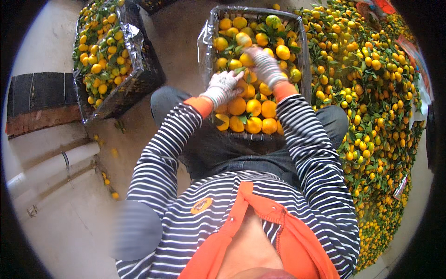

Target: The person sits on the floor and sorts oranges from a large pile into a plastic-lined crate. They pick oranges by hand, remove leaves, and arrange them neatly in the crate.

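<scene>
A dark crate lined with clear plastic (305,66) stands between my knees, filled with mandarins (253,107), some with green leaves. Those at its near end lie in fairly even rows. My left hand (223,86), in a pale knit glove, is over the crate's left side with its fingers among the fruit, by a green leaf (239,70). Higher up, my right hand (264,64), gloved too and blurred by motion, reaches down beside a mandarin (246,59). Its fingertips are too blurred to show a grip, and fruit partly hides the left fingers.
A large heap of small leafy mandarins (369,115) covers the floor to my right. Another plastic-lined crate (134,66) full of leafy fruit stands on the left. White pipes (80,153) run along the left wall, with a few loose fruits (115,195) on the floor nearby.
</scene>
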Motion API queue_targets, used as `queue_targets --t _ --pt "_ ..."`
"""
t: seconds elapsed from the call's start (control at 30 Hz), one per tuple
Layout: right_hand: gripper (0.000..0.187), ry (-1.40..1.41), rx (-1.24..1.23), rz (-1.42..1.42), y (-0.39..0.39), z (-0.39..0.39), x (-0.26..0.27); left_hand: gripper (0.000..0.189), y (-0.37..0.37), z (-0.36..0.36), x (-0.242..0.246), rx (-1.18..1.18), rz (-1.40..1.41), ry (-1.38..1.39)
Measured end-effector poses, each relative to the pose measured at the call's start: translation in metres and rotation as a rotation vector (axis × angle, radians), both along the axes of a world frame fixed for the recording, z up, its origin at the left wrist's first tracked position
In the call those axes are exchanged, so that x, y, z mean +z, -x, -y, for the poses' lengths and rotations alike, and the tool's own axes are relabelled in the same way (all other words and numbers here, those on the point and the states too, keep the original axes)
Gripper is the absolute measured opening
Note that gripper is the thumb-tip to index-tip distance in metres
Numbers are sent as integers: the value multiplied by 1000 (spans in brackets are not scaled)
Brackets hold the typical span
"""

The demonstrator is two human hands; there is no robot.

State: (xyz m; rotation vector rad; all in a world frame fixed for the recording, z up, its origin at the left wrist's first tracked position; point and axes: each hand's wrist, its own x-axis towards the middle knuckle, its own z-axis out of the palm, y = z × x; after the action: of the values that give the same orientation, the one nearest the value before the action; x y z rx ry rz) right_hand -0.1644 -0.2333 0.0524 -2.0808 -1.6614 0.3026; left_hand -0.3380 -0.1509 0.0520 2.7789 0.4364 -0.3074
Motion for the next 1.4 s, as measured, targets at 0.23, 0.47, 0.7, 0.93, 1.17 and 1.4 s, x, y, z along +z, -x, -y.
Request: queue_targets --t 0.23,0.47,0.7,0.93,1.17,1.4 --pt "54 396 -130 -602 6 81 -18 59 -2 -19 -17 -13 14 191" --pt "54 546 -301 -370 15 69 -31 59 -7 -9 3 22 -35 133" --pt "38 633 -70 -636 -8 48 -4 74 -8 56 10 -275 69 -22" --pt "76 332 -113 9 -52 -85 -13 54 -28 42 13 -182 32 125" --pt "69 166 -235 -113 -47 -62 8 46 -43 25 2 -138 165 177" --pt "77 566 -276 -71 -24 87 6 35 -48 18 -14 -127 146 301"
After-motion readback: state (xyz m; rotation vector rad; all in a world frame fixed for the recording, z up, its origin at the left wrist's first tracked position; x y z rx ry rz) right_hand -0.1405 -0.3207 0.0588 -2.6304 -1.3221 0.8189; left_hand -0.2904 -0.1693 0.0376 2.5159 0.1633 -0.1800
